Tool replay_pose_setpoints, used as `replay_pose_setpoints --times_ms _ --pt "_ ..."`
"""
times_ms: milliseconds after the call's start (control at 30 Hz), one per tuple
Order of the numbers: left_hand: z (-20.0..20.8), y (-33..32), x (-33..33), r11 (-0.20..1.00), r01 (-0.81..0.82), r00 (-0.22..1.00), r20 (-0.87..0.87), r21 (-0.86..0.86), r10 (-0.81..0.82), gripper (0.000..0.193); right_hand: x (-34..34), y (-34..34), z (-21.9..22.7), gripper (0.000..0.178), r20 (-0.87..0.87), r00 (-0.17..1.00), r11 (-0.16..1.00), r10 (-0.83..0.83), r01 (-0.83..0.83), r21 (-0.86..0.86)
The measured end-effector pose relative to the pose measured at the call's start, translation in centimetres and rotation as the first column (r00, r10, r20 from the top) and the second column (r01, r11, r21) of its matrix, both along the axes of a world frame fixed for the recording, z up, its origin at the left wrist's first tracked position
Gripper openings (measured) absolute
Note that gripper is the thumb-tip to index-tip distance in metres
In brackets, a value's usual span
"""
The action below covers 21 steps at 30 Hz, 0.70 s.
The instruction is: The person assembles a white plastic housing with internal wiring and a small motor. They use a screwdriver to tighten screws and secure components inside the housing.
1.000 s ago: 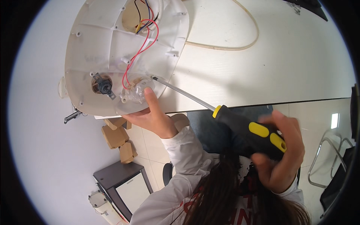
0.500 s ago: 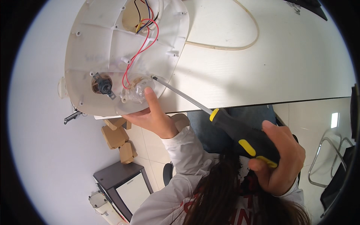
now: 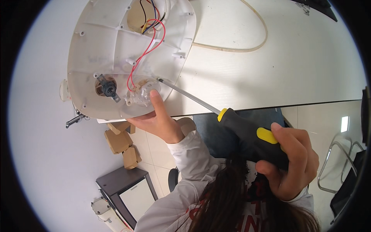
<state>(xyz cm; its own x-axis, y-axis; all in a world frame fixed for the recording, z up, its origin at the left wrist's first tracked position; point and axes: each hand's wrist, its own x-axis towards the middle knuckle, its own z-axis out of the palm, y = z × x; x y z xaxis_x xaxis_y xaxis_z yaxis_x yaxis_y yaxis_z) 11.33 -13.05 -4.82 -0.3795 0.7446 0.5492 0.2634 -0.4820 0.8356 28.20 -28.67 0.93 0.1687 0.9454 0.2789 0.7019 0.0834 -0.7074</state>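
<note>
A large white plastic shell [image 3: 92, 50] lies with its ribbed inside facing up, overhanging the table's near edge. My left hand [image 3: 160, 121] grips its rim, the thumb pressing on a clear rounded plastic part [image 3: 141, 96] with red wires [image 3: 145, 54] running from it. In my right hand [image 3: 297, 160] is the black-and-yellow handle of a screwdriver [image 3: 195, 99]. Its tip rests at a screw post beside the clear part; the screw itself is too small to make out. A dark grey bracket-like fitting [image 3: 109, 89] sits in a round opening to the left.
A pale cable [image 3: 266, 31] curves over the white table [image 3: 309, 69]. Several screws [image 3: 306, 8] lie near a dark object at the far right. Below are cardboard boxes [image 3: 119, 142], a dark cabinet [image 3: 119, 178] and a metal-framed chair [image 3: 328, 162].
The screwdriver's handle has turned about its axis, its yellow patches now elsewhere. My right fingers have shifted round it. The shell has moved very slightly right.
</note>
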Motion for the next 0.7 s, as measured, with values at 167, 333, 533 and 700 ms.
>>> replay_pose_setpoints --times_ms 167,333,533,700 --pt "0.0 0.0 0.0 1.000 0.007 1.000 -0.014 -0.002 -0.007 0.062 -0.1 0.9 -0.8 0.048 -0.114 0.993 0.966 0.014 0.016 0.258" --pt "-0.3 0.1 -0.2 1.000 0.014 1.000 0.013 0.002 -0.014 0.062 -0.1 0.5 -0.3 0.042 -0.044 0.998 0.972 0.042 -0.030 0.233" --pt "-0.2 0.2 -0.2 1.000 0.028 1.000 0.010 -0.006 -0.028 0.061 0.1 0.8 0.4 0.044 -0.007 0.999 0.993 -0.042 0.042 0.110" --pt "-0.1 0.0 -0.2 0.999 0.032 0.999 0.007 0.023 -0.032 0.060 0.5 0.7 -0.5 0.048 -0.047 0.997 0.985 0.065 -0.056 0.160"
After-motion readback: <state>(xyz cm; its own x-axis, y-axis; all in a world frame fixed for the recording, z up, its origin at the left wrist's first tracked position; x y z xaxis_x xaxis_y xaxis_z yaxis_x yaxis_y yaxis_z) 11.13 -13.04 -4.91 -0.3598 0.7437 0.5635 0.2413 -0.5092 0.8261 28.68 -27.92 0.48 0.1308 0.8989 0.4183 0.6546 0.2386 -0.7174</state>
